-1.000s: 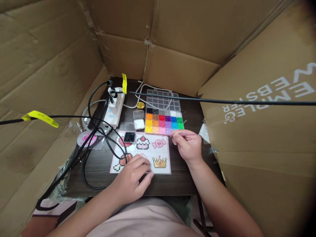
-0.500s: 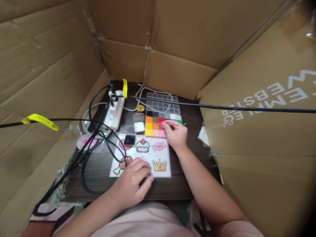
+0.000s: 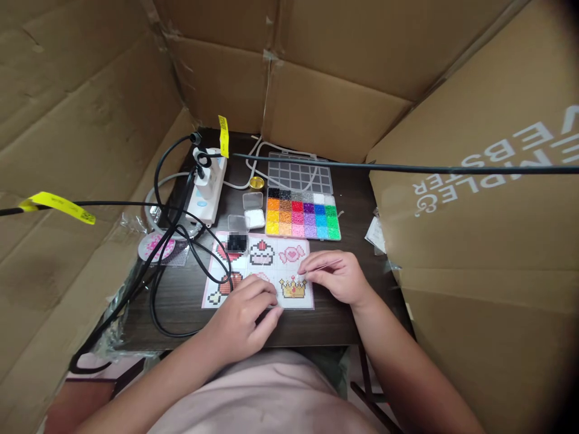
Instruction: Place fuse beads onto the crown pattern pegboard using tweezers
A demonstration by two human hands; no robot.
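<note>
My left hand (image 3: 246, 316) rests with loosely bent fingers on the lower edge of a printed pattern sheet (image 3: 304, 304), its thumb apart from the index finger and nothing seen in it. In a pinch, my right hand (image 3: 342, 278) holds thin pinkish tweezers (image 3: 329, 265), tips over the sheet near the yellow crown picture (image 3: 293, 290). Whether a bead sits in the tips is too small to tell. Just beyond the sheet lies a sectioned box of coloured beads (image 3: 309, 211). A small case of black beads (image 3: 237, 243) overlaps the sheet's upper left, and a case of white beads (image 3: 254, 219) is behind it.
Black cables (image 3: 192, 241) loop across the table's left side and over the sheet's edge. A white power strip (image 3: 208, 202) and a round gold tin (image 3: 256, 183) stand at the back. One cable (image 3: 407, 169) stretches across the view. Cardboard walls (image 3: 335, 108) surround the table.
My right hand has come back from the bead box toward me, with the tweezers now over the sheet's right side. My left hand stays on the sheet. The view has tilted slightly downward.
</note>
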